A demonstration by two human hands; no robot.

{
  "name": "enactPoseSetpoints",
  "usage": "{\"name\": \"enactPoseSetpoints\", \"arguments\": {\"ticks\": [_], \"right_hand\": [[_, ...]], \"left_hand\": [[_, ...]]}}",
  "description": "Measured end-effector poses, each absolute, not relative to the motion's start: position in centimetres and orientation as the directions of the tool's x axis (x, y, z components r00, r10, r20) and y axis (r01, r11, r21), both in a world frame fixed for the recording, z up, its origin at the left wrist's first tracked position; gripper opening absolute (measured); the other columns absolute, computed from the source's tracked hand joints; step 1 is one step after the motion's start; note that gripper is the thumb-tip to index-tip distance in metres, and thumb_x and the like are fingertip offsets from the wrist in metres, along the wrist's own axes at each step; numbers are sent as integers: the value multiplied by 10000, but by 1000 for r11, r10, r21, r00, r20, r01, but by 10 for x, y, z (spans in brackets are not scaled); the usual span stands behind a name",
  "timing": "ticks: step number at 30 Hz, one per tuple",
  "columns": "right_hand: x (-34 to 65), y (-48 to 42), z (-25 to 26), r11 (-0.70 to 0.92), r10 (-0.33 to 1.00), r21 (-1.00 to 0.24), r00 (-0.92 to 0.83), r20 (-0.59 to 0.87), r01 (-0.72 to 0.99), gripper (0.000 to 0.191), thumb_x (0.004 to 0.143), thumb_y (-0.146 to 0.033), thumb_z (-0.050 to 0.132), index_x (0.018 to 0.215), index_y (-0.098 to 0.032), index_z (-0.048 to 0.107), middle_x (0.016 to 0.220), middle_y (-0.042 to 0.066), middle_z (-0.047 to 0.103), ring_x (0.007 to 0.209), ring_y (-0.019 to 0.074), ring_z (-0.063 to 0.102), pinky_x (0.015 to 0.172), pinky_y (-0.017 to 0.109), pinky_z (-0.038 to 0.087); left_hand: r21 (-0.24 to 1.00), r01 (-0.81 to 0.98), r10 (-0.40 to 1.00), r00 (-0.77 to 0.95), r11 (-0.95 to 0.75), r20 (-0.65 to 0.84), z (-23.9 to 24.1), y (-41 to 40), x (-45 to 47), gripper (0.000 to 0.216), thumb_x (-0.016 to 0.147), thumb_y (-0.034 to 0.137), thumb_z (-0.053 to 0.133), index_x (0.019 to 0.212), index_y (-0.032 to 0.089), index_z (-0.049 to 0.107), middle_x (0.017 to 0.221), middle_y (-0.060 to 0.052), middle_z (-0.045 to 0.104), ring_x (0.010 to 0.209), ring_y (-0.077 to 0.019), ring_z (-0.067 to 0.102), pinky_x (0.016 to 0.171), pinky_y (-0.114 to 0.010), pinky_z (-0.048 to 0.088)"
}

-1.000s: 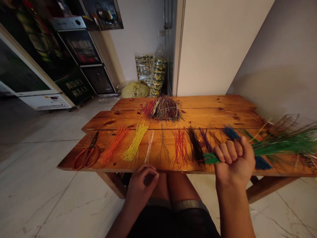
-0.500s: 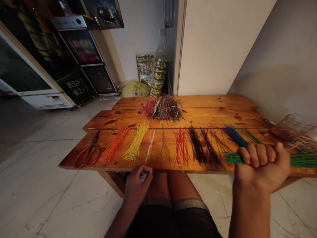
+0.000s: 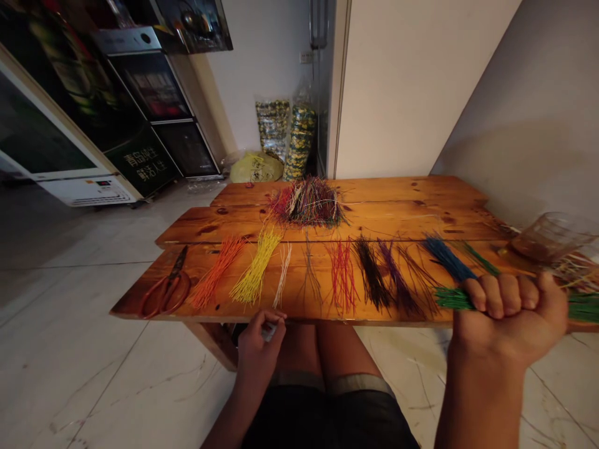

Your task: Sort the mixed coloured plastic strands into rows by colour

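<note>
- My right hand (image 3: pixel 510 318), at about 4 o'clock, has its fingers curled into a tight fist around a long bundle of thin green plastic strands (image 3: pixel 452 298). The strands stick out on both sides, and the firm grip seems meant to keep them gathered straight.
- My left hand (image 3: pixel 259 349), at 6 o'clock by the table's near edge, has its fingertips (image 3: pixel 270 318) pinched narrow on a small pale piece (image 3: pixel 269 332); I cannot tell what it is.
- A mixed heap of multicoloured strands (image 3: pixel 306 202) lies at 12 o'clock on the orange-brown plank table (image 3: pixel 412 193).
- Rows of single-colour strands (image 3: pixel 256 274) fan toward me, apparently kept apart by colour.
- Red-handled steel scissors (image 3: pixel 166 293) lie at 10 o'clock, handles nearest me, probably for easy reach.
- A clear glass tumbler (image 3: pixel 552 237) stands at 2 o'clock.
</note>
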State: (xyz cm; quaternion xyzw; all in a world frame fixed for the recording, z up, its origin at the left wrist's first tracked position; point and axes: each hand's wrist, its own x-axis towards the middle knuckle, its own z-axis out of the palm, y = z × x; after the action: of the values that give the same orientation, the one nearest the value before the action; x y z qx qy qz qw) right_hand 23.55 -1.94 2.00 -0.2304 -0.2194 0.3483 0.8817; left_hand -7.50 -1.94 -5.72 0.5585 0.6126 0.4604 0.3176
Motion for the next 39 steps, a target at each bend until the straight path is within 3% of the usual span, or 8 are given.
{"name": "enactPoseSetpoints", "arguments": {"ticks": [4, 10, 18, 23, 27, 32, 35, 39], "right_hand": [[234, -17, 19, 660, 717, -571, 638, 283, -488, 362, 824, -192, 385, 483, -183, 265, 368, -75, 193, 305, 59, 126, 282, 187, 208], [230, -19, 24, 641, 730, -586, 629, 267, -495, 363, 827, -187, 385, 486, -183, 260, 371, -76, 199, 303, 60, 126, 287, 190, 201], [212, -15, 26, 603, 761, -566, 618, 196, -562, 394, 823, -206, 437, 489, -184, 229, 392, -86, 160, 306, 59, 112, 293, 199, 148], [195, -8, 26, 521, 830, -546, 538, 146, -656, 401, 871, -191, 404, 512, -184, 225, 396, -90, 156, 327, 62, 94, 305, 195, 147], [178, -3, 25, 420, 890, -517, 450, 74, -746, 415, 884, -200, 415, 512, -186, 231, 397, -97, 154, 336, 59, 82, 305, 187, 157], [152, -1, 28, 281, 955, -462, 292, 49, -841, 433, 869, -251, 485, 519, -189, 237, 395, -109, 169, 334, 48, 81, 297, 169, 174], [138, -2, 30, 209, 976, -451, 217, 35, -868, 441, 864, -280, 499, 527, -191, 229, 387, -112, 193, 332, 43, 76, 295, 164, 162], [126, -4, 31, 147, 988, -442, 155, 17, -885, 444, 878, -270, 463, 521, -190, 213, 370, -107, 193, 331, 48, 57, 297, 176, 133]], "left_hand": [[988, 120, 980, -183, 95, -73, -59, -29, -44, 142, 728, 323, 568, 695, 192, 523, 750, -17, 658, 671, -151, 604, 600, -253, 455], [924, -159, 920, -130, 349, -370, -66, -44, 5, 145, 717, 313, 541, 687, 178, 499, 556, 30, 570, 435, -80, 441, 446, -200, 342], [830, -268, 855, -40, 490, -517, -69, -43, 27, 231, 683, 383, 586, 743, 166, 536, 724, -26, 637, 501, -76, 476, 492, -198, 341], [738, -271, 785, 162, 618, -598, -74, -56, 26, 255, 672, 402, 605, 719, 182, 485, 591, 35, 524, 459, -80, 451, 484, -215, 326], [855, -163, 857, 262, 492, -444, -64, -70, 16, 235, 734, 359, 562, 648, 197, 415, 496, 83, 372, 407, -67, 351, 446, -219, 273], [1000, 1, 990, 142, 1, -1, -19, -49, 9, 137, 832, 336, 503, 871, 210, 538, 822, -10, 583, 772, -144, 557, 704, -259, 423], [947, 220, 964, 172, -236, 200, 6, -30, 7, 194, 822, 261, 541, 1014, 241, 567, 1034, -27, 601, 963, -169, 549, 862, -297, 403], [784, 411, 885, 223, -465, 408, 14, -21, 4, 120, 815, 202, 558, 922, 226, 606, 970, -20, 616, 951, -162, 545, 866, -293, 407]]}}
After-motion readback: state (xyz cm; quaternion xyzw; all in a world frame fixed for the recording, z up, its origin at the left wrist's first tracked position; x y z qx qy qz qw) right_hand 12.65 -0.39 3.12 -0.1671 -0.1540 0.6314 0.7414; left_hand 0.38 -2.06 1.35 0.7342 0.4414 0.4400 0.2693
